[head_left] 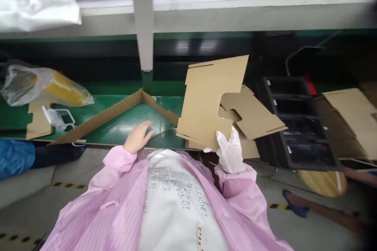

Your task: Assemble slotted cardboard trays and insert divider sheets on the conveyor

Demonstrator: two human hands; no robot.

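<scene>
My left hand (138, 137) is bare, with fingers stretched and the thumb apart, and holds nothing. It hovers over the near edge of the green tabletop (134, 115). Just beyond it, a narrow cardboard strip (103, 119), bent into a corner, stands on edge. My right hand (231, 153), in a white glove, pinches the near edge of a flat cut-out cardboard sheet (207, 102). This sheet tilts up and has a notch in its right side. Under and beside it are more cardboard sheets (256, 115), partly hidden.
Left on the table lie a clear bag with something yellow (63, 88), a small white fan-like device (57, 117) and a cardboard piece (38, 119). A black compartment rack (303, 121) stands right, with more cardboard (350, 117) beyond. A grey post (144, 19) rises ahead. Other people's limbs show at both sides.
</scene>
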